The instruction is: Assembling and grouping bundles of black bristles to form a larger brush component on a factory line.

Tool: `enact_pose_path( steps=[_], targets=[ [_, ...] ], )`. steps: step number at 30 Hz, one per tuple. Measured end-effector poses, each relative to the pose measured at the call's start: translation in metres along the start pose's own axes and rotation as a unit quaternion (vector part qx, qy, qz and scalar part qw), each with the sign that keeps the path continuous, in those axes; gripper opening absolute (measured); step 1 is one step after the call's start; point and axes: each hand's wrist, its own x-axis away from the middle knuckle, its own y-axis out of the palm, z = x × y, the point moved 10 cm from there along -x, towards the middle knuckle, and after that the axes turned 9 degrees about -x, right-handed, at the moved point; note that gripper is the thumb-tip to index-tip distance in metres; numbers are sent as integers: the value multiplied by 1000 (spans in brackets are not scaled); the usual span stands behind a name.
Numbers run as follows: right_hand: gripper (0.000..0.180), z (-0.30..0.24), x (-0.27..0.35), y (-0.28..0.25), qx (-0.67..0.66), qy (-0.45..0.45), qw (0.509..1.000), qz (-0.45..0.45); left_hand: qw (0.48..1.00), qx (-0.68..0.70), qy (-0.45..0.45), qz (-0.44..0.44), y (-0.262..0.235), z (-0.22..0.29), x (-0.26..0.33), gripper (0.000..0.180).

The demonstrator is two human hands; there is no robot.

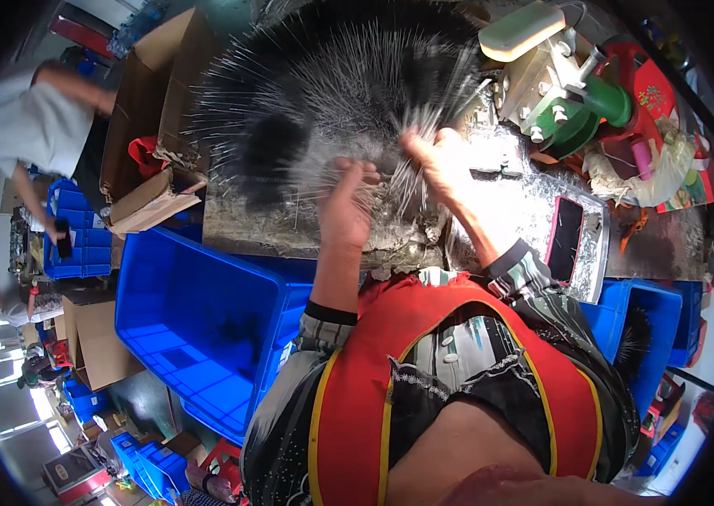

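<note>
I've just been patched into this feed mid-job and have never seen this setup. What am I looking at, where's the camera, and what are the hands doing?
No machine: a person works with bare hands, filmed by a fisheye camera on their head looking down, so edges bend. The left hand and right hand both grip thin wire stems in a big pile of black bristle brushes on a worn workbench. A green and cream machine stands at the far right, a phone lies nearer. A blue crate sits below left. Another person stands far left.
</note>
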Motion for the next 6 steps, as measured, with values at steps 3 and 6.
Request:
enact_pose_path(
  steps=[3,6],
  targets=[
    [19,19,-33,-19,-121,-56,991,-31,998,9,63,-2,2,18,0,12],
    [19,19,-28,1,-205,11,973,-109,993,-20,116,-10,0,31,0,12]
  ],
)
